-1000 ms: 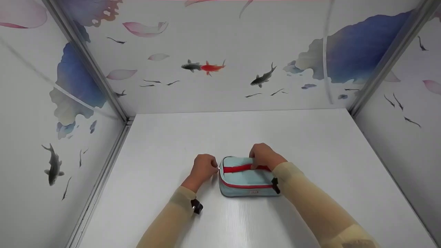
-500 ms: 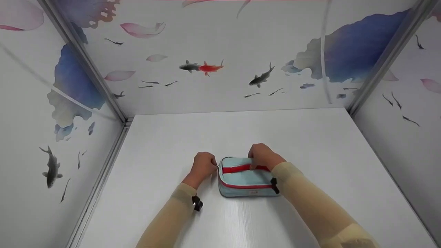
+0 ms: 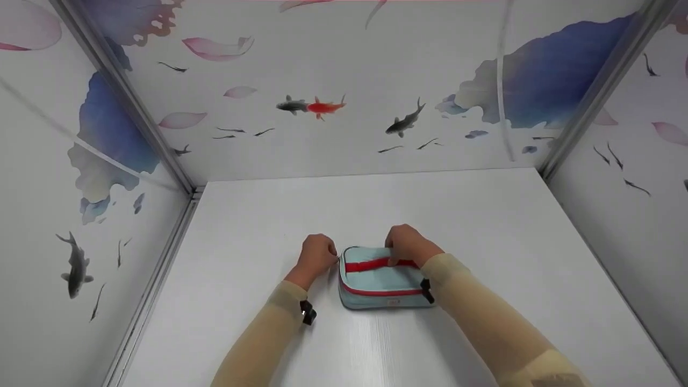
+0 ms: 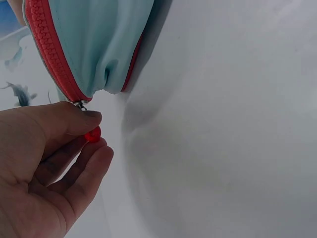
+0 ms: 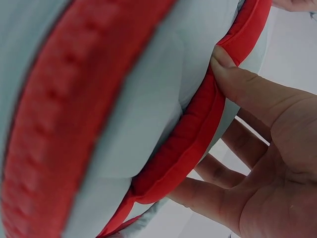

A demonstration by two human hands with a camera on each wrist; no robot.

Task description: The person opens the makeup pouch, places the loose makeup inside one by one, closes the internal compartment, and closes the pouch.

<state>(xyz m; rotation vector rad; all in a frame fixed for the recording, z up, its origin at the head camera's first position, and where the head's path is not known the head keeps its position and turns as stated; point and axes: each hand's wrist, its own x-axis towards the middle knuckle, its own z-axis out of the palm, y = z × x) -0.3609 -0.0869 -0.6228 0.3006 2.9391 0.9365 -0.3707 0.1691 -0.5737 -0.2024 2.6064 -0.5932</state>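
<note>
A light blue fabric pouch (image 3: pixel 373 280) with a red zip and a red top handle (image 3: pixel 365 265) rests on the white table. At its left rear corner, my left hand (image 3: pixel 316 258) pinches the red zip pull (image 4: pixel 92 134); the slider sits at the end of the red zip (image 4: pixel 47 47) in the left wrist view. My right hand (image 3: pixel 409 244) holds the top of the pouch from behind. Seen from the right wrist, its thumb (image 5: pixel 225 59) presses on the red handle, and the other fingers reach behind it, their tips partly hidden.
White panels with painted fish and petals (image 3: pixel 406 121) enclose the table (image 3: pixel 258 209) at the back and both sides. Metal posts (image 3: pixel 123 91) stand at the corners. A small black device (image 3: pixel 307 312) is strapped on the left wrist, another on the right.
My left hand has shifted slightly toward the back of the table relative to the pouch, still pinching the zip pull. The right hand keeps its place on the pouch. The head view has drifted a little.
</note>
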